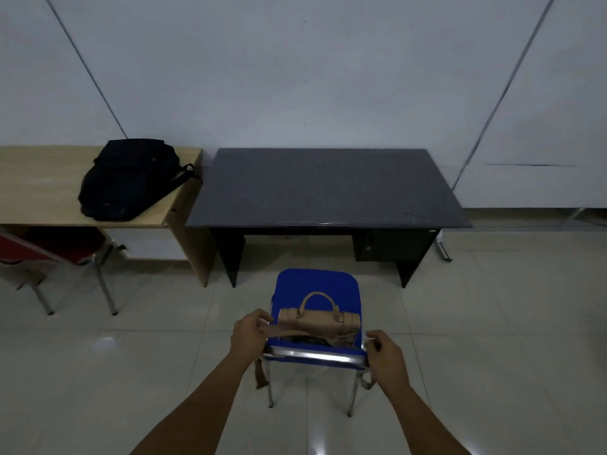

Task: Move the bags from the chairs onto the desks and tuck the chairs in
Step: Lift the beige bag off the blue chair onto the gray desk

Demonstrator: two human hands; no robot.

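A blue chair (317,284) with a chrome frame stands in front of the black desk (328,188), pulled out from it. On its seat lies a tan handbag (320,320) with its handle standing up. The bag's long strap (285,331) runs over the backrest and hangs behind it on both sides. My left hand (249,336) is closed on the strap at the backrest's left corner. At the right corner my right hand (389,354) is closed too, apparently on the strap's other end. A black backpack (128,182) lies on the wooden desk (39,192).
A red chair (49,251) sits partly under the wooden desk at the left. The black desk has a drawer unit (391,244) on its right side. The two desks stand side by side against the white wall, on a glossy tiled floor (492,323).
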